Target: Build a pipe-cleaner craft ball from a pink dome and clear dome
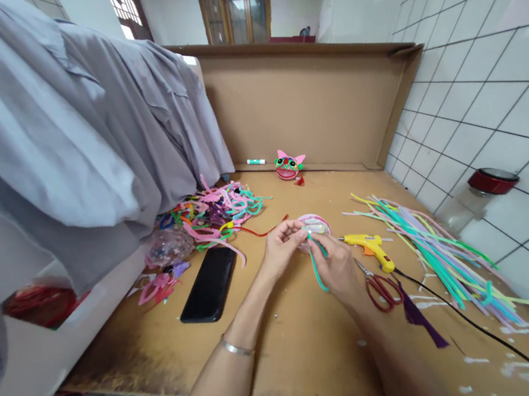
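Note:
Between my two hands, over the middle of the table, is a teal pipe cleaner (318, 273). My left hand (285, 242) pinches its upper end between thumb and fingers. The fingers of my right hand (333, 261) are closed round it lower down, and a loose end hangs below them. Just behind the hands lies a round, pale piece with a pink rim (314, 222), partly hidden by my fingers. To the right of my right hand are a yellow glue gun (371, 247) and red-handled scissors (384, 289).
A black phone (208, 285) lies left of my arms, near a heap of coloured pipe cleaners (225, 208). Long straight pipe cleaners (436, 250) spread at the right. A finished animal-face ornament (288, 165) and a glue stick (256, 161) sit by the cardboard wall (299, 104). The black cord (467, 319) runs rightward.

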A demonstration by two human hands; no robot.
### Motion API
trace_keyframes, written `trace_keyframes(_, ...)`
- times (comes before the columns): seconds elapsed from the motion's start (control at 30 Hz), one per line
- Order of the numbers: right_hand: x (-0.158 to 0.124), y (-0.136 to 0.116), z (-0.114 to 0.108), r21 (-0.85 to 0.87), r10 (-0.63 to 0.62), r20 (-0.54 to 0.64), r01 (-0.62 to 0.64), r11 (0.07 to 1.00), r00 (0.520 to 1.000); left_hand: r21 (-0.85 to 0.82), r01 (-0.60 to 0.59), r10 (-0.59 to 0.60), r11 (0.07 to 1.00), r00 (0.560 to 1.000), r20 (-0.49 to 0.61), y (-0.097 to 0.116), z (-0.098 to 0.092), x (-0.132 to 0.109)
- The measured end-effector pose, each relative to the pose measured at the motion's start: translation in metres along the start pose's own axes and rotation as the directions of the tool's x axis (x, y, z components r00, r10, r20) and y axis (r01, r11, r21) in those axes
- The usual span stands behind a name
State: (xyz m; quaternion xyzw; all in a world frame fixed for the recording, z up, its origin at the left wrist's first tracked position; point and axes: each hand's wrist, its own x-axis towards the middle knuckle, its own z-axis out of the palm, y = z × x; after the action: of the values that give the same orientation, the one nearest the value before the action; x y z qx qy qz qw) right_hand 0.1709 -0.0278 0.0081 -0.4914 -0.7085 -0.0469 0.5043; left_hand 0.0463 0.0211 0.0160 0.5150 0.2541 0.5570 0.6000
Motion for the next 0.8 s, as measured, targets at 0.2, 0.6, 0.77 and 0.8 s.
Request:
trace_keyframes(0.2,0.0015,0.0005,-0.0013,0.085,0.108,-0.001,-0.107,0.991,0.994,-0.021,0.04,-0.041,0.999,0.999,-0.035,0.0002,0.0021,0.0002)
trace_keyframes(0.6,0.0027,-0.0026,-0.0033,0.319,0.248,0.188,-0.298,0.9,0.95,-0.012,0.042,-0.042,0.999,0.999,-0.009,-0.0008,-0.0042,0.0007)
trace_keyframes(0.77,0.0004,-0.0067,-0.0002,0.152,0.147,0.196,-0.179,0.972,0.969,0.034,-0.014,0.016,0.999,0.998,-0.063,-0.0014,-0.0067,0.0024)
trace_keyframes(0.8,-0.0011,-0.0069,0.0021,0.108,0.126,0.19,-0.149,0.983,0.974,0.037,-0.026,0.028,0.999,0.997,-0.077,-0.0019,-0.0065,0.0026)
